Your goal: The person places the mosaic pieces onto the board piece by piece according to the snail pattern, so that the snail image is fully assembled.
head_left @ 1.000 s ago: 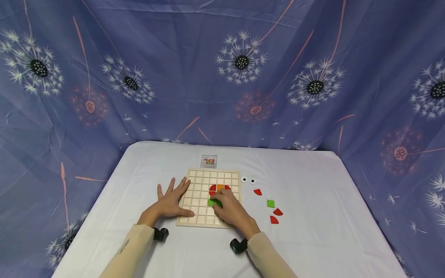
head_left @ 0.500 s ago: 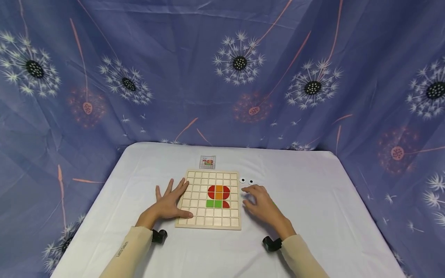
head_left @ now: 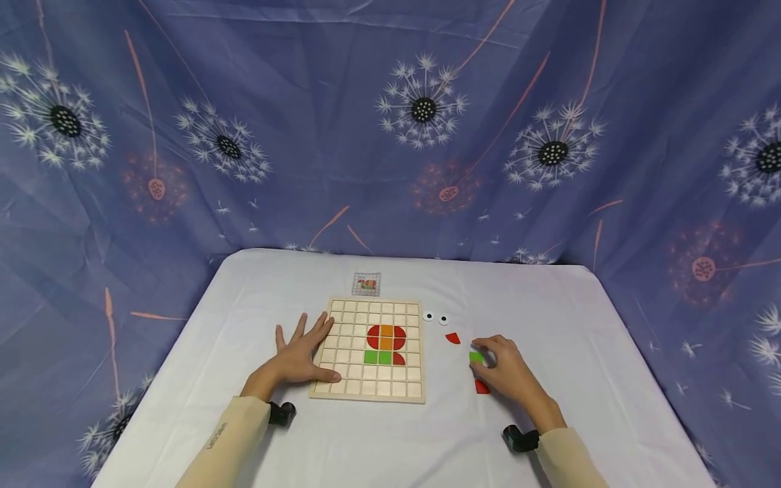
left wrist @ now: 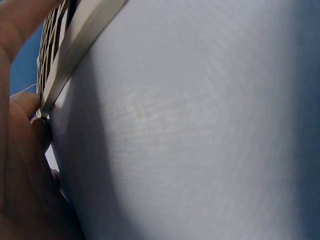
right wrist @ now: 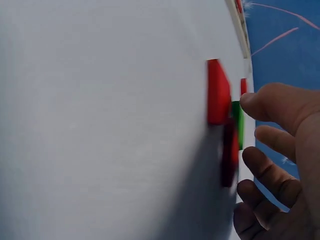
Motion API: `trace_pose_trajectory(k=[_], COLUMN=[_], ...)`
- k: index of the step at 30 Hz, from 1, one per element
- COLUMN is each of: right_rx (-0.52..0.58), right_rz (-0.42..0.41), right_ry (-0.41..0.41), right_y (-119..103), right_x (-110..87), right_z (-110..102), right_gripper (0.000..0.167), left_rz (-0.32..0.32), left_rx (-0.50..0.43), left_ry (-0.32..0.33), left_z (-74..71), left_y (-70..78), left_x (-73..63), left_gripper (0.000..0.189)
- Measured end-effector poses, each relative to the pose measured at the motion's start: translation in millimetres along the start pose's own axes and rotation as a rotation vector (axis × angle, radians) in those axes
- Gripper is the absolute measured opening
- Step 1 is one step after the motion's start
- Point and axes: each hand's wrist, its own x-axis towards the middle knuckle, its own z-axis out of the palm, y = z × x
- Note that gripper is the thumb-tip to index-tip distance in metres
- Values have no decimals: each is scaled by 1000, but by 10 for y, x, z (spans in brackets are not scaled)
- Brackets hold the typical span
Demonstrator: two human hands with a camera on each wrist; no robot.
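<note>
My left hand (head_left: 299,356) lies with fingers spread on the left side of the wooden grid board (head_left: 342,386), thumb on its lower squares. In the left wrist view, fingers (left wrist: 25,102) meet the board's edge (left wrist: 75,47). On the board sit red rounded tiles (head_left: 373,337), orange tiles (head_left: 386,337) and two green square tiles (head_left: 377,357). My right hand (head_left: 509,373) is over a loose green square tile (head_left: 476,356), thumb and index finger at its opposite sides. The right wrist view shows its fingers loosely bent beside the green tile (right wrist: 241,130).
A red quarter-circle tile (head_left: 482,386) lies below the right hand; another red tile (right wrist: 230,155) is beside it in the right wrist view. One more red tile (head_left: 453,337) and two eye discs (head_left: 436,318) lie right of the board. A pattern card (head_left: 366,284) lies behind it.
My right hand has left the board and moved right to the loose green tile. A red quarter-circle tile shows under the board's pattern where the hand was. The left hand has stayed put.
</note>
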Motion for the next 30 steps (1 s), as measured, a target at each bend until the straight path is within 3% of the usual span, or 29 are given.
trace_pose_trajectory(k=[18, 30], right_rx=[52, 66], right_rz=[3, 16], right_ry=[89, 79], right_y=[89, 115], right_x=[-35, 1], right_z=[91, 101], right_gripper=[26, 22], left_rz=[8, -7], left_rx=[6, 6], left_ry=[14, 2], left_z=[-19, -10], left_y=[7, -11], left_x=[1, -5], left_gripper=[129, 129])
